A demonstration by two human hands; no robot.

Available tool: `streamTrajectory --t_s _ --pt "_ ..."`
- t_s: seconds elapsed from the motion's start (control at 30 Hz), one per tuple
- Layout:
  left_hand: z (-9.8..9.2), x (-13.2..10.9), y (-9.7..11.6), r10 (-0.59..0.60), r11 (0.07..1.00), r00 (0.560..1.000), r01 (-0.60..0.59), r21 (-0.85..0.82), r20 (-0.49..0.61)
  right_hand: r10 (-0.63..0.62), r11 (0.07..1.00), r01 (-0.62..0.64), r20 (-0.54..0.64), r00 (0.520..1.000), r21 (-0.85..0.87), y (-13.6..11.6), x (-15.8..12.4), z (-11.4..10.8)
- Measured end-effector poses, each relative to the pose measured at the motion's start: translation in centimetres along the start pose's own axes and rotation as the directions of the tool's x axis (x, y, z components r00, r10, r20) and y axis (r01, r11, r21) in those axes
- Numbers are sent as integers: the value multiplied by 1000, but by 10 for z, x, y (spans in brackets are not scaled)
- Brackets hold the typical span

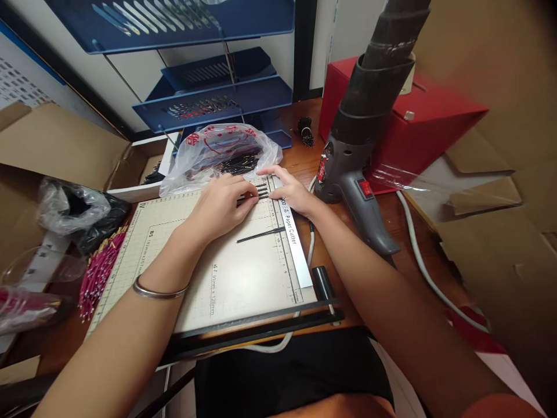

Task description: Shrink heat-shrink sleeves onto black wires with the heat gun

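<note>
In the head view, the left hand (226,200) was drawn in low over the far part of a pale paper cutter board (248,273), its thumb and forefinger pinched together on short black wires (262,191). The wires lay crosswise in a small row near the board's right edge, their ends showing past those fingertips. The right hand (289,188) was spread, its forefinger stretched out beyond the row and its thumb just at the wire ends; whether that thumb pressed on them could not be told.

A longer black wire (260,234) lay nearer the body, apart from both hands, reaching to the printed scale. From it, the board's face ran on to the near edge, where a black bar (256,332) crossed. A white label strip (296,249) followed the right edge, with an upright black handle (322,283) by the near corner.

Beyond the far edge, a clear plastic bag (266,146) of dark wires sat close to the fingers, limiting reach that way. A grey heat gun (348,168) stood near the right hand, before a red box (439,125). Magenta wires (103,264) crowded the left edge.
</note>
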State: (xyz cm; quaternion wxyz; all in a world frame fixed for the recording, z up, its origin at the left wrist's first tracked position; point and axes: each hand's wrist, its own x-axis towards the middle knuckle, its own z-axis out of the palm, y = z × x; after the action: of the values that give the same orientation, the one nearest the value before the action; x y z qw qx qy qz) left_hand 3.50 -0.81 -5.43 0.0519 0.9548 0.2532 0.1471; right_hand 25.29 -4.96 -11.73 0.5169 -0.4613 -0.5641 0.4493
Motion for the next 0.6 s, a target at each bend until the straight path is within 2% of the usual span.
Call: streamTrajectory --t_s 0.6 --pt "1 0 1 -32 999 999 32 16 -13 -19 999 18 -28 999 -30 -1 0 1"
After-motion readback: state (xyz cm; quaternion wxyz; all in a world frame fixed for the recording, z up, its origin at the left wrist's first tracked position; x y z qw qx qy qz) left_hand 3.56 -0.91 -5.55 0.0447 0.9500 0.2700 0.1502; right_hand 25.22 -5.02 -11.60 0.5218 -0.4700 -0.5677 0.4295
